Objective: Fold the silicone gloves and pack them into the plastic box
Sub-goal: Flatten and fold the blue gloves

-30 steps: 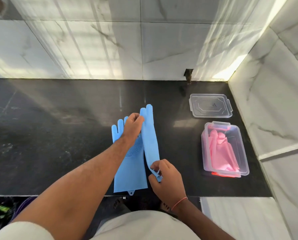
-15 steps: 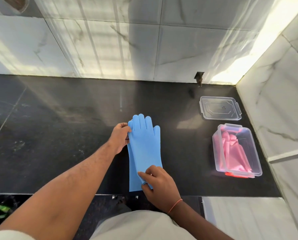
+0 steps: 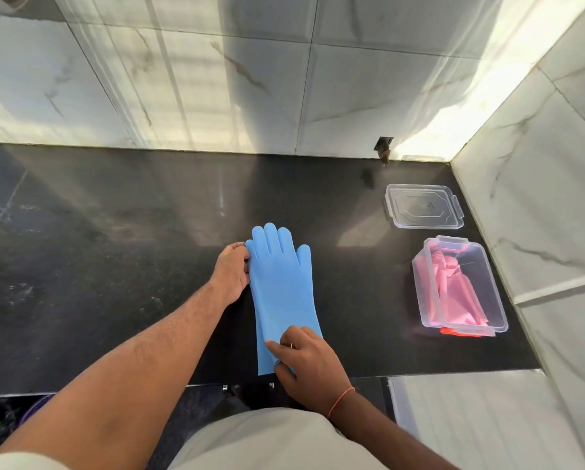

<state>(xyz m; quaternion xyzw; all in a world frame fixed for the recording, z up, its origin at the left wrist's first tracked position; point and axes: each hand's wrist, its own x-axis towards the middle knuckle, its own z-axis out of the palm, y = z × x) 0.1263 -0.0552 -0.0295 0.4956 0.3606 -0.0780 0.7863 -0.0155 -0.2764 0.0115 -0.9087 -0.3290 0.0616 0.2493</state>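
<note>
On counter [image 3: 114, 266], both hands flat on blue gloves [image 3: 280, 286]

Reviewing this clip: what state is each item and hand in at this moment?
blue gloves: stacked flat on the counter, unfolded.
plastic box: open, pink gloves inside.
lid: off, lying behind the box.
left hand: touching the stack's finger end.
right hand: pressing on the cuff end.
</note>
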